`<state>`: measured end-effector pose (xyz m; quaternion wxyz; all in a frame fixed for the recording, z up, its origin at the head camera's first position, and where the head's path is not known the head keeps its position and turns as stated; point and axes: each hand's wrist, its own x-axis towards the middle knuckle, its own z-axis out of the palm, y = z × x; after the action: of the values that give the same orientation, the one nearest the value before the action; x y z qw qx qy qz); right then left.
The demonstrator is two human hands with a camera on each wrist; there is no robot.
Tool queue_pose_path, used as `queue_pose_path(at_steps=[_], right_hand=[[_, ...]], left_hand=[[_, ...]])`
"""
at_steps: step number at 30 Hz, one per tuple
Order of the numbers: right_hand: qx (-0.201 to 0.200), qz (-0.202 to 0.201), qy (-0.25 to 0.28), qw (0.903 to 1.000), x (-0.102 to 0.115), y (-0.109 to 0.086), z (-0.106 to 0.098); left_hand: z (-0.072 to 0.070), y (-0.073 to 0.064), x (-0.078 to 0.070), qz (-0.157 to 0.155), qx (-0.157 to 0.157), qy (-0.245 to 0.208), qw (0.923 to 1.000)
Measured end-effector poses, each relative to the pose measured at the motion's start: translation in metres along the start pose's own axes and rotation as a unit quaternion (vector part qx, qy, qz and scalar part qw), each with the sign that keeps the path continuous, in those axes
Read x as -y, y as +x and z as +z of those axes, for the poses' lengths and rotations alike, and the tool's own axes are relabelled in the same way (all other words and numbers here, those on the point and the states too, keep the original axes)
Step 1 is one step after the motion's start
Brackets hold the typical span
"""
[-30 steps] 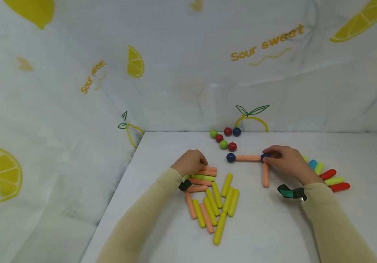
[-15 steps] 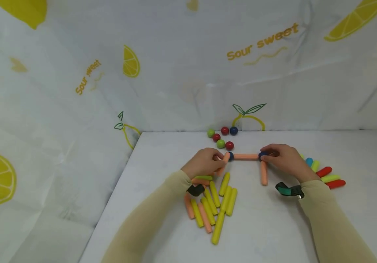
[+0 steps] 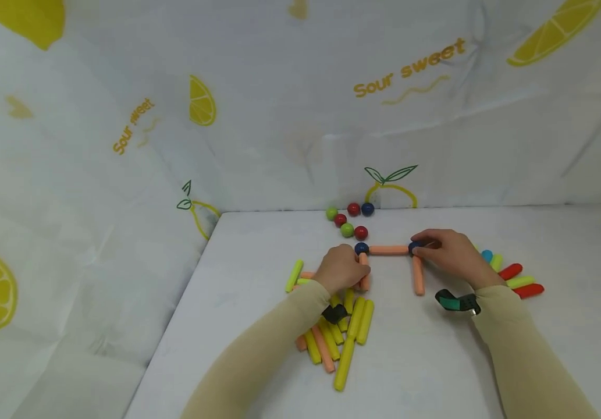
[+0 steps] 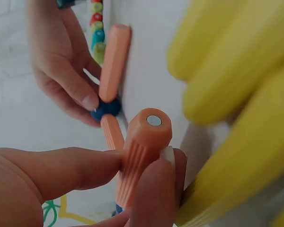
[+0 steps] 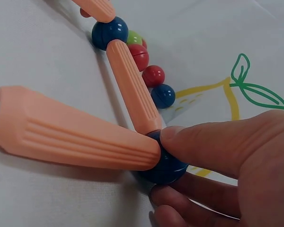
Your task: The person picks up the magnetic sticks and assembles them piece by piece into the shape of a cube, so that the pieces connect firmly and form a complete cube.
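My left hand (image 3: 341, 269) pinches an orange magnetic rod (image 4: 144, 137), its silver end disc facing the left wrist camera. The rod's far end meets the left blue ball (image 3: 361, 248). With thumb and fingers my right hand (image 3: 449, 256) grips the right blue ball (image 5: 173, 163). Between the two balls runs a second orange rod (image 5: 132, 87), touching both. A third orange rod (image 5: 75, 132) extends from the right ball toward the near side of the table. In the head view, the left hand covers part of its rod.
Several yellow rods (image 3: 365, 323) and some orange ones lie under and near the left forearm. Red, green and blue balls (image 3: 353, 209) sit at the table's back edge. Right of the right hand, red rods (image 3: 511, 271) lie among lime and blue ones. A lemon-print sheet (image 3: 279, 116) stands behind.
My left hand has taken an orange rod from the pile, moved right and set its end against the left blue ball. The right hand keeps its grip on the right ball.
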<state>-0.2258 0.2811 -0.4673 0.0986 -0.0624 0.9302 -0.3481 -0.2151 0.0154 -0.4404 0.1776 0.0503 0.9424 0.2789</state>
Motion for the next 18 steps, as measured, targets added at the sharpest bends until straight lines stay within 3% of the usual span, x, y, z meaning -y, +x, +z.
queue_pose_path(at_steps=[5,13,18], right_hand=[[-0.001,0.006,-0.006,1.0,0.0008,0.0024,0.0004],[0.001,0.015,-0.011,0.9998,0.0034,0.0016,0.0006],[0.0,0.014,-0.011,0.9998,0.005,0.0021,0.0016]], left_hand=[[-0.0034,0.0036,0.0044,-0.006,0.0,0.017,0.9998],[0.002,0.0053,-0.001,-0.025,-0.014,0.045,0.9986],[0.0017,0.0057,0.0033,-0.017,-0.019,0.04,0.9989]])
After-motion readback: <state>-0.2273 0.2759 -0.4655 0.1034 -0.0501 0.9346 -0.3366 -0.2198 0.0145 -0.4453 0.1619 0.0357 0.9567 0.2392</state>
